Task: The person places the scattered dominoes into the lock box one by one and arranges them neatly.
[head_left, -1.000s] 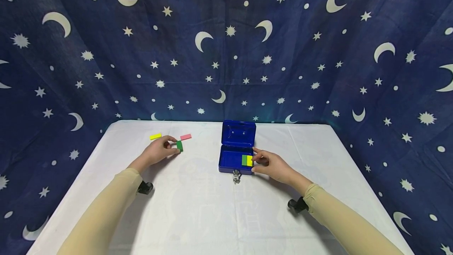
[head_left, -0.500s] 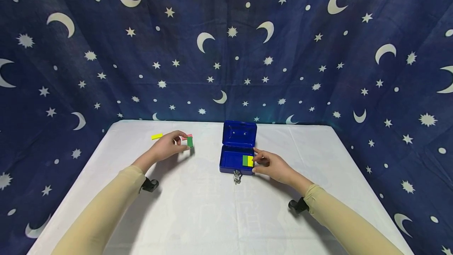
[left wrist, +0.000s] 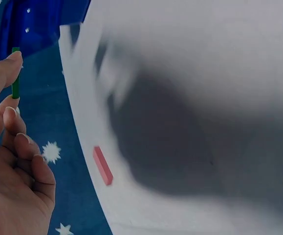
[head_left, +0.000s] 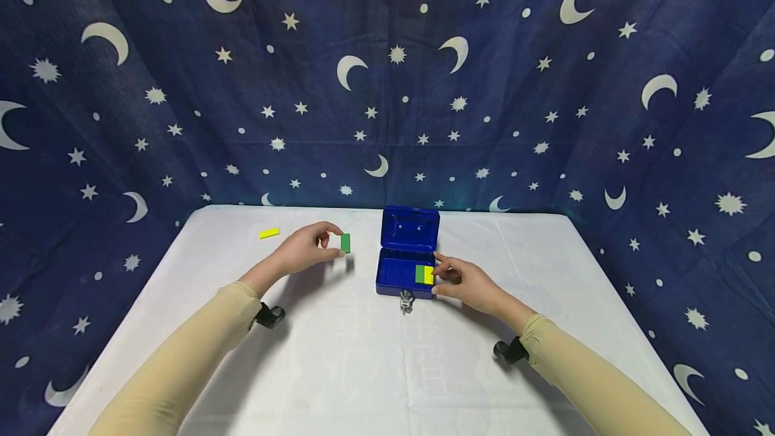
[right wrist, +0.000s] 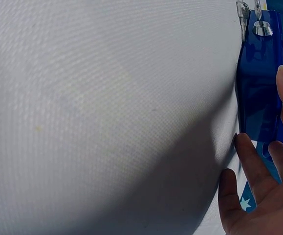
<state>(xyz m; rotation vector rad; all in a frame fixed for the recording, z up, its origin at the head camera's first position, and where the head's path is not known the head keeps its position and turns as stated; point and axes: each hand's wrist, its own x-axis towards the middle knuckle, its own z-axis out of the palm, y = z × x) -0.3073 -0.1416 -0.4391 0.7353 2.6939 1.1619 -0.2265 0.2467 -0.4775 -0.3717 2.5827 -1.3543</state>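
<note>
Between thumb and index finger, my left hand [head_left: 306, 248] pinches a thin green block [head_left: 346, 243], held upright above the table, left of the box. Its narrow edge shows in the left wrist view. A blue metal cash box [head_left: 390, 288] stands with its lid raised at mid-table. Inside it, at the right, a green block [head_left: 420, 274] lies against a yellow block [head_left: 429, 275]. My right hand [head_left: 471, 283] rests at the box's right side, thumb near the front corner and a fingertip near the back. In the right wrist view its fingers are spread and loose.
Another yellow block [head_left: 269, 233] lies far left on the white tablecloth [head_left: 351, 369]. A pink block [left wrist: 102, 166], hidden by the left hand in the head view, lies near the table's far edge. Keys [head_left: 407, 302] hang from the box's front lock. A starry blue curtain [head_left: 290, 73] closes the back.
My left hand has lifted the green block off the table and carried it right towards the box, passing in front of the pink block. The right hand and box have stayed put.
</note>
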